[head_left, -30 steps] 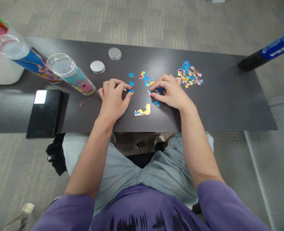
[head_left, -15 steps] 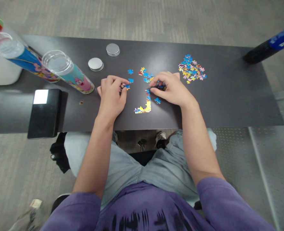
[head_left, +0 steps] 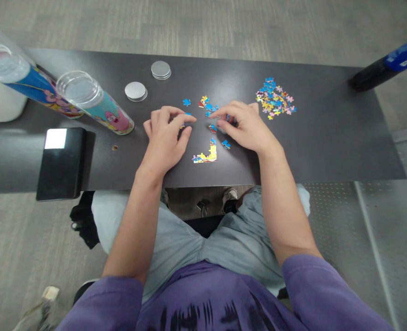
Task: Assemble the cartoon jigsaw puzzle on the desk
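An L-shaped strip of joined jigsaw pieces (head_left: 205, 158) lies near the table's front edge, mostly yellow. Just beyond its upper end, apart from it, is a red and blue jigsaw piece (head_left: 213, 129). My right hand (head_left: 245, 123) hovers beside that piece with thumb and index finger apart; more pieces are partly hidden beneath it. To the left, my left hand (head_left: 169, 134) has its fingers spread and index finger pointing right, over pieces it mostly covers. A blue piece (head_left: 226, 144) sits right of the strip. Another blue piece (head_left: 186, 102) and a small cluster (head_left: 203, 101) lie farther back.
A pile of jigsaw pieces (head_left: 275, 99) lies on the dark table (head_left: 334, 133) at right. Silver discs (head_left: 161, 69) and more discs (head_left: 135, 91) are back left. Clear-topped tubes (head_left: 100, 103) and a black device (head_left: 61, 163) stand left; a blue-black cylinder (head_left: 379, 71) is far right.
The red and blue piece has come away from the strip's top and sits slightly farther back. My left hand has shifted right, its index finger stretching out.
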Action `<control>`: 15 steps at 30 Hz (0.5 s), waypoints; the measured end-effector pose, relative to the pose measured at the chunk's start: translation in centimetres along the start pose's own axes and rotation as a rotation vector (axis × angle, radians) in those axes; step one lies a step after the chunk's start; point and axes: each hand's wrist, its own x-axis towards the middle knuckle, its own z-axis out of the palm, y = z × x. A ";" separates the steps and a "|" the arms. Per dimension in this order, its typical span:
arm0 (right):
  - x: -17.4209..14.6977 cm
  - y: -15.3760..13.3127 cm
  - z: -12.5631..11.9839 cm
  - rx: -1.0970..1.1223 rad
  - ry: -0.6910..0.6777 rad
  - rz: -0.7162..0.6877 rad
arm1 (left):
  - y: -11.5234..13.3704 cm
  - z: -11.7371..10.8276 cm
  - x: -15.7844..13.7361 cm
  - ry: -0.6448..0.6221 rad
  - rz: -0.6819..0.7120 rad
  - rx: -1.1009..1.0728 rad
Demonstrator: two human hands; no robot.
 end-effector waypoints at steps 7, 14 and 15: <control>-0.1 0.3 -0.4 -0.045 0.105 0.084 | 1.7 0.7 -0.4 -0.145 0.194 0.009; -0.4 3.0 -0.5 -0.061 0.167 0.025 | 1.0 -0.2 -0.4 0.027 0.154 -0.030; -0.5 4.0 -0.8 -0.062 0.216 0.003 | 0.7 -0.1 -0.3 0.043 0.155 -0.044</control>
